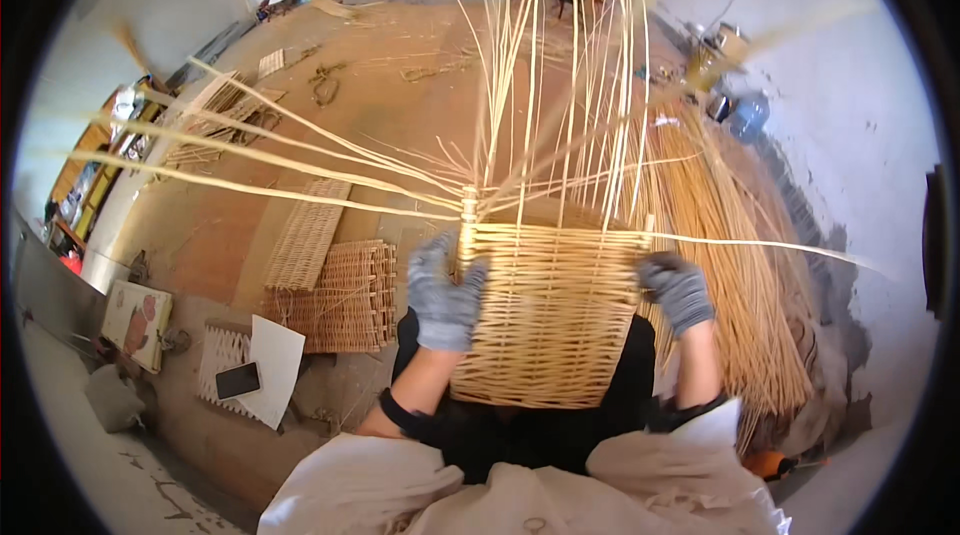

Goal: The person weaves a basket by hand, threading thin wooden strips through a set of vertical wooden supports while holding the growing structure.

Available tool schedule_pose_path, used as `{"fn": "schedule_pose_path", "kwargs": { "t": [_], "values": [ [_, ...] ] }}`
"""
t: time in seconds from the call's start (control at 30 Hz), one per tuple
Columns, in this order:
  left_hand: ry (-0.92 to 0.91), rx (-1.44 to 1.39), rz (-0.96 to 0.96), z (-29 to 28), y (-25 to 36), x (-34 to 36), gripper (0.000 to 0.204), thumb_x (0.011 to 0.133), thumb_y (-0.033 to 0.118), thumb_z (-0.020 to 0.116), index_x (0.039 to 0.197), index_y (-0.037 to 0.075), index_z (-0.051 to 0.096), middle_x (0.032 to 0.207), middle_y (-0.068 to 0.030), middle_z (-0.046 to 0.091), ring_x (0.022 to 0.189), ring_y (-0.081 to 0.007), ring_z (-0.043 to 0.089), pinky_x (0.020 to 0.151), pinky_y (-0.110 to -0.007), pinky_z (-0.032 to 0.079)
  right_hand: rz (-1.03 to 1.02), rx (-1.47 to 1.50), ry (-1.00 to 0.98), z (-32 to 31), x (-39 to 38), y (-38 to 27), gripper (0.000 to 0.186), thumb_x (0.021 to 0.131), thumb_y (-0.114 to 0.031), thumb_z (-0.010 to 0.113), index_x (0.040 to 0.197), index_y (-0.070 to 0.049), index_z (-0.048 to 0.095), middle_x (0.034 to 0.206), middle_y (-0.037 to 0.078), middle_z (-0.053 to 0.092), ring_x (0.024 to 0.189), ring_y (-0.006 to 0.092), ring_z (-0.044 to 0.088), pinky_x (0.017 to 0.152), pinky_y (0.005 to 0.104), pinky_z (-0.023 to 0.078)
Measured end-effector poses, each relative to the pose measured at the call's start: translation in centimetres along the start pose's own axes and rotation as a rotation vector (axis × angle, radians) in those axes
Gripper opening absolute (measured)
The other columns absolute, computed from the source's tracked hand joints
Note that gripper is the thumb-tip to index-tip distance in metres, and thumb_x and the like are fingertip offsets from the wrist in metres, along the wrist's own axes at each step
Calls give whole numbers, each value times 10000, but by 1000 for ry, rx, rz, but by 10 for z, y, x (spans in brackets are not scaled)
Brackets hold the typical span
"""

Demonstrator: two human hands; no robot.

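A half-woven wicker basket (550, 320) stands upright in my lap, its tightly woven side facing me. Long pale willow rods (530, 85) rise from its upper rim, and several more fan out to the left from its upper left corner post. My left hand (445, 295), in a grey glove, holds the basket's left edge, with the thumb toward the front face. My right hand (678, 293), gloved too, is curled at the right edge near the top; its fingertips are partly hidden. One loose rod (760, 242) sticks out to the right above it.
A big bundle of loose rods (730, 335) lies at the right. Finished woven panels (335, 295) are stacked on the floor at the left. A phone (238, 380) rests beside a white sheet (272, 365). A blue jug (748, 117) stands by the right wall.
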State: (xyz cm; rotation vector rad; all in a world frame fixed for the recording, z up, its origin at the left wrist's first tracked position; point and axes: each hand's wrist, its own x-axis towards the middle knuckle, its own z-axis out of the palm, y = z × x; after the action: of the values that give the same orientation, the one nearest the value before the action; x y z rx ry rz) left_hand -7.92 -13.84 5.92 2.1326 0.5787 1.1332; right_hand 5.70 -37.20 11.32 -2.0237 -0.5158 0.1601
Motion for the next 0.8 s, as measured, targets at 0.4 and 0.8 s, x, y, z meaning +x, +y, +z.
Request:
{"fn": "schedule_pose_path", "kwargs": {
  "t": [0.4, 0.8],
  "values": [
    [-118, -461, -266, 8, -39, 15, 370, 671, -4, 680, 986, 22, 487, 945, -89, 523, 834, -173, 545, 736, -286, 469, -224, -169, -90, 192, 48, -79, 304, 780, -172, 576, 999, 26, 507, 834, 178, 599, 765, 272, 586, 647, 335, 476],
    [-9, -306, -109, 4, -36, 13, 338, 714, 31, 656, 1013, 3, 501, 923, -124, 565, 821, -197, 569, 733, -299, 475, -101, 514, 53, 124, 51, -84, 67, 772, -104, 542, 752, -56, 584, 573, 97, 532, 469, 151, 491, 453, 300, 435]
  ]
}}
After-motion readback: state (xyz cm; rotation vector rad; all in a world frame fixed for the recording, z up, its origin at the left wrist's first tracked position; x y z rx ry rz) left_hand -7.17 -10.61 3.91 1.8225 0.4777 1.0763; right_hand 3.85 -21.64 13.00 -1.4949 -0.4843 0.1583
